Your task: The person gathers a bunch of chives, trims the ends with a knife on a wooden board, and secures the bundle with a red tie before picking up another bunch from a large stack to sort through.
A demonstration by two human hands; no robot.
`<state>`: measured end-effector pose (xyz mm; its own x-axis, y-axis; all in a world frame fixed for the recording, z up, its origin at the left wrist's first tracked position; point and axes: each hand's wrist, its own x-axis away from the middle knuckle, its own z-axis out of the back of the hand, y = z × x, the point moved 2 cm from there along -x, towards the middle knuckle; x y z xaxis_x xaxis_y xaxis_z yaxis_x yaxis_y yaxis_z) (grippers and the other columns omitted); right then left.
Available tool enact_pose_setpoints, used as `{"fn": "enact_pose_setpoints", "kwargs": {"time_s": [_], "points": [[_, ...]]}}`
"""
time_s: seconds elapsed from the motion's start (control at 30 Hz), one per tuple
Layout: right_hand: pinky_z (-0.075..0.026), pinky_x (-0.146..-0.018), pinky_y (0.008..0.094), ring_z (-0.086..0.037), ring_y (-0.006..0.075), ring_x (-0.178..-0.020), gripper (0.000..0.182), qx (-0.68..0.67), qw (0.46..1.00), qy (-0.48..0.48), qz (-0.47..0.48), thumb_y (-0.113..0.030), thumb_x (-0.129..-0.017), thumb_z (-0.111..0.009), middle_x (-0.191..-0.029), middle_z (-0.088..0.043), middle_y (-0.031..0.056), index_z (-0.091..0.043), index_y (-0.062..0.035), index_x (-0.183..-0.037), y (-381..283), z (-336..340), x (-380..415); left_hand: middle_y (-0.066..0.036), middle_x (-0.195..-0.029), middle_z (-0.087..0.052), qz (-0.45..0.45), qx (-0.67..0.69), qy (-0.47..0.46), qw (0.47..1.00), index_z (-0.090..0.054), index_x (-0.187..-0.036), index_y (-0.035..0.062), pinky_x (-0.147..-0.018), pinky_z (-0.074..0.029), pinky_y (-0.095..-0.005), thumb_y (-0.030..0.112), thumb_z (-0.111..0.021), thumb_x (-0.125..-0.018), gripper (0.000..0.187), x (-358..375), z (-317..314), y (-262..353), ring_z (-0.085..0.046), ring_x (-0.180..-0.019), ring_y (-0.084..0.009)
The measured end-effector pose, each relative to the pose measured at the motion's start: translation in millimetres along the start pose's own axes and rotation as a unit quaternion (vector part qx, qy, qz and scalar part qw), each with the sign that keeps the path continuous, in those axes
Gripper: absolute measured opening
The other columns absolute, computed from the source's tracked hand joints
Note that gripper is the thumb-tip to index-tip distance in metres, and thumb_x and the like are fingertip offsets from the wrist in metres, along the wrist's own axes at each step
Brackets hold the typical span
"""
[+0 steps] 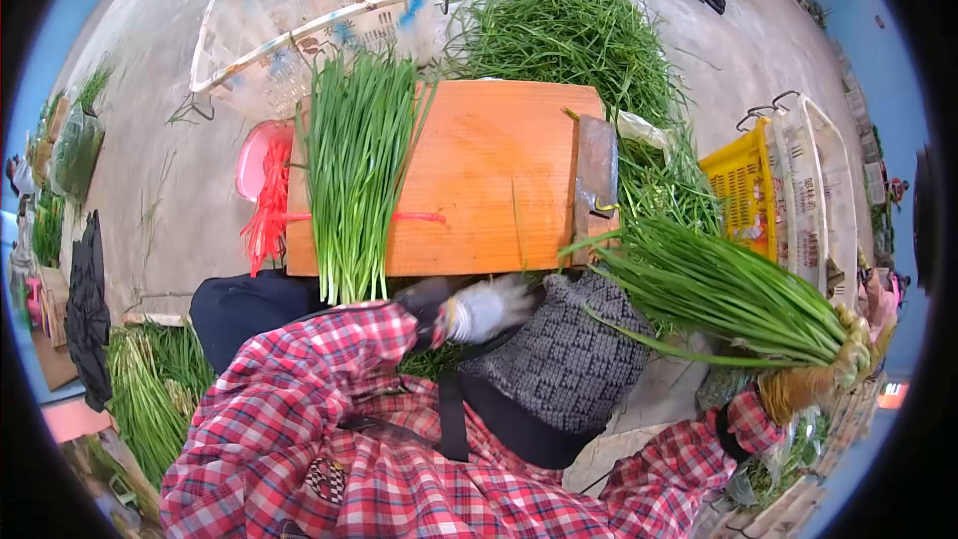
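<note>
My left hand, in a pale glove, is just below the near edge of the orange board, its fingers stretched out and blurred, holding nothing. At the right, my right hand, in a brownish glove, is closed round the root end of a bunch of long green stalks, whose tips point left toward the board. Another green bunch lies upright across the left of the board, over a red strip. A flat metal piece lies at the board's right edge.
Red ties hang from a pink bowl left of the board. A white crate stands behind it. Loose greens are heaped beyond and to the right. A yellow basket is at the right; more greens lie lower left.
</note>
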<state>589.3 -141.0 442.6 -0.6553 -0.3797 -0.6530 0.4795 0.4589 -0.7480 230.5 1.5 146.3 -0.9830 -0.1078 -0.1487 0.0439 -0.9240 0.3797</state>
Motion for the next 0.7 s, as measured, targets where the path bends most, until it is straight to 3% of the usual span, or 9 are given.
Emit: {"fn": "enact_pose_setpoints", "kwargs": {"time_s": [0.03, 0.07, 0.13, 0.3, 0.37, 0.5, 0.6, 0.63, 0.7], "points": [[-0.049, -0.087, 0.0364, -0.056, 0.0242, -0.096, 0.031, 0.0, 1.0, -0.004, 0.002, -0.018, -0.09, -0.048, -0.103, -0.057, 0.0171, -0.055, 0.007, -0.107, -8.7, -8.4, 1.5, -0.008, -0.095, -0.066, 0.074, 0.162, -0.12, 0.977, -0.064, -0.099, 0.0096, -0.071, -0.053, -0.0411, 0.015, -0.056, -0.073, 0.029, 36.3, -42.6, 16.5, -0.064, -0.088, -0.0295], [-0.051, -0.083, 0.0341, -0.058, 0.0227, -0.092, 0.03, 0.07, 0.997, 0.021, 0.039, -0.018, -0.091, -0.048, -0.104, -0.057, 0.0158, -0.055, 0.0063, -0.107, -19.5, -30.2, 3.3, -0.006, -0.07, -0.065, 0.08, 0.1, -0.261, 0.957, -0.068, -0.087, 0.0122, -0.059, -0.052, -0.0425, 0.015, -0.056, -0.073, 0.018, 71.5, -74.2, 34.7, -0.065, -0.064, -0.026], [-0.053, -0.07, 0.0273, -0.061, 0.0176, -0.081, 0.028, 0.216, 0.959, -0.005, 0.181, -0.014, -0.093, -0.046, -0.101, -0.06, 0.0124, -0.054, 0.0036, -0.113, -51.2, -88.7, 15.7, -0.008, -0.072, -0.066, 0.104, 0.123, -0.25, 0.955, -0.068, -0.086, 0.0119, -0.061, -0.052, -0.0419, 0.018, -0.057, -0.074, 0.018, 100.5, -61.2, 43.7, -0.065, -0.067, -0.0263], [-0.054, -0.071, 0.0293, -0.062, 0.017, -0.079, 0.028, 0.142, 0.98, -0.009, 0.139, -0.01, -0.091, -0.049, -0.094, -0.063, 0.0146, -0.054, 0.0047, -0.114, -78.3, -126.9, 4.1, -0.015, -0.084, -0.067, 0.221, 0.129, -0.327, 0.91, -0.069, -0.092, 0.0111, -0.068, -0.051, -0.0389, 0.029, -0.058, -0.079, 0.024, 89.7, 87.7, 63.4, -0.064, -0.075, -0.0322], [-0.055, -0.074, 0.0316, -0.062, 0.0177, -0.081, 0.026, 0.169, 0.962, -0.044, 0.21, -0.011, -0.09, -0.05, -0.099, -0.063, 0.0158, -0.057, 0.0059, -0.11, -88.3, -151.1, -2.6, -0.02, -0.092, -0.067, 0.142, 0.32, -0.206, 0.914, -0.063, -0.11, 0.0044, -0.077, -0.051, -0.0365, 0.032, -0.055, -0.086, 0.038, 72.4, 153.7, 68.8, -0.065, -0.086, -0.0307], [-0.054, -0.07, 0.0271, -0.062, 0.0157, -0.082, 0.034, -0.014, 0.95, -0.076, 0.302, -0.005, -0.088, -0.053, -0.106, -0.062, 0.0103, -0.05, 0.0037, -0.121, -131.3, -243.9, 22.5, -0.014, -0.119, -0.059, 0.047, 0.784, 0.06, 0.616, -0.047, -0.131, 0.0035, -0.094, -0.044, -0.039, 0.055, -0.043, -0.091, 0.066, 30.7, 248.0, 97.4, -0.059, -0.105, -0.026], [-0.052, -0.066, 0.0237, -0.06, 0.0123, -0.083, 0.038, 0.122, 0.888, -0.097, 0.432, -0.006, -0.085, -0.058, -0.104, -0.062, 0.0074, -0.048, -0.0011, -0.122, -145.8, -282.7, 54.1, -0.012, -0.124, -0.055, -0.09, 0.863, 0.069, 0.492, -0.04, -0.136, 0.0076, -0.095, -0.042, -0.038, 0.062, -0.045, -0.086, 0.074, 0.0, 290.5, 82.1, -0.055, -0.11, -0.0269], [-0.05, -0.074, 0.0313, -0.059, 0.0163, -0.085, 0.034, 0.129, 0.847, -0.187, 0.481, -0.006, -0.079, -0.063, -0.099, -0.062, 0.0059, -0.054, -0.0059, -0.112, -142.1, -295.6, 73.1, -0.01, -0.124, -0.055, -0.127, 0.879, 0.041, 0.458, -0.042, -0.135, 0.0088, -0.095, -0.041, -0.0369, 0.061, -0.05, -0.084, 0.073, -3.1, 297.0, 72.7, -0.054, -0.11, -0.0253], [-0.042, -0.09, 0.0438, -0.058, 0.024, -0.088, 0.029, 0.12, 0.769, -0.339, 0.529, -0.009, -0.068, -0.068, -0.091, -0.061, 0.0029, -0.064, -0.0147, -0.096, -130.2, -312.4, 112.6, -0.008, -0.118, -0.056, -0.1, 0.83, 0.109, 0.538, -0.044, -0.13, 0.0105, -0.094, -0.042, -0.038, 0.055, -0.052, -0.085, 0.064, 5.6, 264.5, 53.8, -0.055, -0.107, -0.0248]]}}
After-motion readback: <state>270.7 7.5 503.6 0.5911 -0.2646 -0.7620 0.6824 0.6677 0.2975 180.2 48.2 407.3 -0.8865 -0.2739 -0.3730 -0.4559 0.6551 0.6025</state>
